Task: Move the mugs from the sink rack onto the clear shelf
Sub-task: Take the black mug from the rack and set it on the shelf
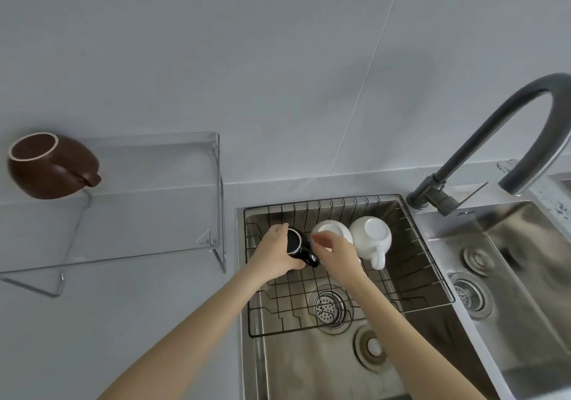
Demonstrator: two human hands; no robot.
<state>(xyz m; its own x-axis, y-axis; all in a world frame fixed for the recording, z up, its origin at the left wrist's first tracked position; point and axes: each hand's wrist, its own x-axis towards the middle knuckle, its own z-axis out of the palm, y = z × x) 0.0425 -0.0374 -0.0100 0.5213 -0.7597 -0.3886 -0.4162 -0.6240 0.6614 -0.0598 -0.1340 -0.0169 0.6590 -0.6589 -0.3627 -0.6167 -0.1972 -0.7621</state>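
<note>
Far left of both hands, a brown mug (49,168) sits upside down on the clear shelf (154,189). In the sink rack (411,263), the left hand (279,253) grips a black mug (301,246); the right hand (335,250), fingers loosely curled, hovers at one white mug (330,229), another white mug (372,240) just right.

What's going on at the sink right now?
A person is clearing mugs out of the wire sink rack. The left hand grips a black mug, while the right hand reaches over a white mug. A second white mug sits upside down beside it, untouched. One brown mug already rests on the clear shelf to the left.
</note>
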